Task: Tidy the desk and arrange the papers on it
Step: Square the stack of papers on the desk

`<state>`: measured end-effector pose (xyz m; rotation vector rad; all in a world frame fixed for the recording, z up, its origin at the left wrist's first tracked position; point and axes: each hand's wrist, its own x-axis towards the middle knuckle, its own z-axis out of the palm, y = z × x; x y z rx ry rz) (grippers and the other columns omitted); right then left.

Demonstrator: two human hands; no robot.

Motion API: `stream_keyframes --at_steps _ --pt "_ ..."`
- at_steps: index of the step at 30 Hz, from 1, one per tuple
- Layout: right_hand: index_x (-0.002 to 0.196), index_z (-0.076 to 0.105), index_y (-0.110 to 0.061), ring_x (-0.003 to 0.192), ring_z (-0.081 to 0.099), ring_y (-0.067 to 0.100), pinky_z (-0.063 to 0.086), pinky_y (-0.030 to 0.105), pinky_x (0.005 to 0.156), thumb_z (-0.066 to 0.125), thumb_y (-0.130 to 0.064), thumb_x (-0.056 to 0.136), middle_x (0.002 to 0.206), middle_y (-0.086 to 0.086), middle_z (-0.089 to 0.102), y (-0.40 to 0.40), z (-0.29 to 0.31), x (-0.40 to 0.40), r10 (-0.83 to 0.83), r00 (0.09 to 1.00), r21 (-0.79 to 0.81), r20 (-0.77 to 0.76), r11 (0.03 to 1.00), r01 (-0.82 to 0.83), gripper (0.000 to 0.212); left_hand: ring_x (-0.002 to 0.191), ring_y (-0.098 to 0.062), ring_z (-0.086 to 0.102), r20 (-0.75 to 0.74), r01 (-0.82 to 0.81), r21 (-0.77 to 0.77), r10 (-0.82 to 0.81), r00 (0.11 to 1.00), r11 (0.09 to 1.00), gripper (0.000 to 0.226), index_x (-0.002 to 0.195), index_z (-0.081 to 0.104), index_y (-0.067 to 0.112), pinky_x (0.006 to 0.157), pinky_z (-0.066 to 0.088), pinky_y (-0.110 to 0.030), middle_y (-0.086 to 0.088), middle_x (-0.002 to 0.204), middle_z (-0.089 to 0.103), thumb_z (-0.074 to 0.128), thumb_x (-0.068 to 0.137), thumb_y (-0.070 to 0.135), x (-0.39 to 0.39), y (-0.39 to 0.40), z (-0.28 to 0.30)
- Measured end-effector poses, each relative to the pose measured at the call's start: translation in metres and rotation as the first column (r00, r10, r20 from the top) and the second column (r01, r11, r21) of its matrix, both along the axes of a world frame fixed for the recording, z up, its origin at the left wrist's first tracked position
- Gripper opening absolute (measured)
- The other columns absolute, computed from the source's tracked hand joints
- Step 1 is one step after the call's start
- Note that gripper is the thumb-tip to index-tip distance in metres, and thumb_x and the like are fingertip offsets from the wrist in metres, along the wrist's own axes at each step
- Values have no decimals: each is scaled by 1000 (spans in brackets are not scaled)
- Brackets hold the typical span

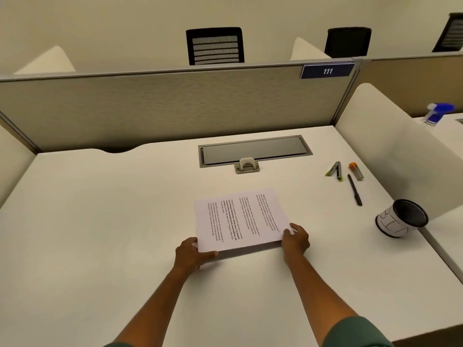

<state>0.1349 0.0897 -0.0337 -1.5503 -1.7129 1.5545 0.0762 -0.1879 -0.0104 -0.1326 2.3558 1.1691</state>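
Note:
A stack of printed white papers is held a little above the white desk, its near edge raised and throwing a shadow below it. My left hand grips the near left corner, thumb on top. My right hand pinches the near right corner. To the right lie a black pen, a stapler with green tips and a clear tube with an orange cap. A black mesh pen holder with a white label stands tilted at the right edge.
A grey cable hatch is set into the desk at the back, below the fabric partition with the sign 111. A white side divider closes the right side. A blue spray bottle stands on the neighbouring desk.

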Motion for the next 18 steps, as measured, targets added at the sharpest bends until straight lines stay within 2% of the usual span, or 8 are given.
stream_keyframes --at_steps 3,6,10,14,18 --pt "120 61 -4 103 63 35 55 46 89 52 1 87 120 16 64 4 0 2 2 1000 -14 -8 1000 -2 34 91 -23 64 13 35 -20 -34 999 999 84 116 58 12 73 54 -33 -5 106 67 94 47 43 1 4 3" --pt "120 61 -3 102 64 36 56 46 88 53 2 88 120 17 64 8 1 4 -1 1000 -18 -6 1000 1 34 104 -22 55 22 78 -97 -77 997 992 89 125 50 10 82 44 -28 -4 116 59 94 53 37 2 9 2" --pt "120 61 -4 103 64 35 57 45 86 53 3 88 121 17 63 9 1 6 3 1000 -35 -2 999 -4 34 115 -27 53 -2 101 -213 -104 995 972 101 135 43 10 96 47 -36 -12 129 52 92 53 42 2 12 -6" --pt "120 61 -4 103 63 35 57 44 86 54 3 88 121 17 63 10 0 7 12 1000 -40 -4 999 -12 33 112 -29 54 -60 71 -280 -91 994 957 91 133 44 11 92 46 -36 -12 121 48 88 60 39 10 19 -7" --pt "119 61 -4 102 64 36 58 46 83 56 3 88 121 18 63 12 1 7 19 1000 -46 -4 999 -19 31 96 -26 58 -120 25 -249 -57 991 968 71 120 55 8 75 48 -32 -12 111 56 86 62 36 12 23 -8"
